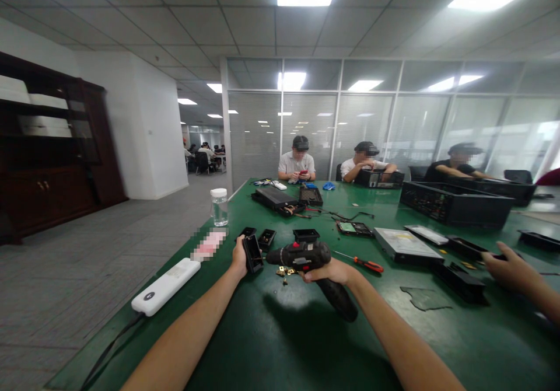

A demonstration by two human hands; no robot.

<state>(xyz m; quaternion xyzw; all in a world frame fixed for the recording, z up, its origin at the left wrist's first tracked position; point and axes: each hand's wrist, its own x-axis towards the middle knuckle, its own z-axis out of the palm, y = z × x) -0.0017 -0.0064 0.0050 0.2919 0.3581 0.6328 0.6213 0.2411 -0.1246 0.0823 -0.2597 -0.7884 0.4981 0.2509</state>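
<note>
My left hand grips a small black plastic box, tilted with its hollow side toward the right. In my right hand is a black cordless drill, its nose pointing left at the box. Whether its tip touches the box I cannot tell. Below the drill lie several small brass-coloured pieces on the green table. Just beyond my hands sit another small black box with bits inside and a black tray. An orange-handled screwdriver rests right of the drill.
A white power strip and a clear bottle stand along the left edge. At right are a silver disc drive, a circuit-board drive, a black computer case and another person's hand. Several people sit across the table.
</note>
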